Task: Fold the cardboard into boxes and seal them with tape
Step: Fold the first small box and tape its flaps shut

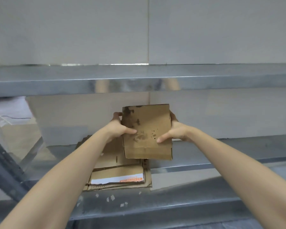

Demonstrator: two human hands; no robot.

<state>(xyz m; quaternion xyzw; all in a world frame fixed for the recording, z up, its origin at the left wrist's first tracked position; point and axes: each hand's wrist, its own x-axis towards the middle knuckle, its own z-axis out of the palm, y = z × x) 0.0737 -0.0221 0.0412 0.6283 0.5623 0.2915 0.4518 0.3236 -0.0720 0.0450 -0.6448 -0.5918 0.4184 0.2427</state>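
A flattened brown cardboard box [148,129], stained dark near its top left, is held up above a metal shelf. My left hand [120,128] grips its left edge, thumb on the front face and fingers behind. On the opposite edge my right hand [173,131] holds it the same way. Below it a stack of flat cardboard pieces [117,172] lies on the shelf, the top one bearing a white and orange label [117,179]. No tape is in view.
The lower metal shelf [205,164] has a raised front lip with small white scraps [111,198] on it. An upper steel shelf [139,83] runs across overhead. A grey tiled wall stands behind. White material [12,113] shows at the far left.
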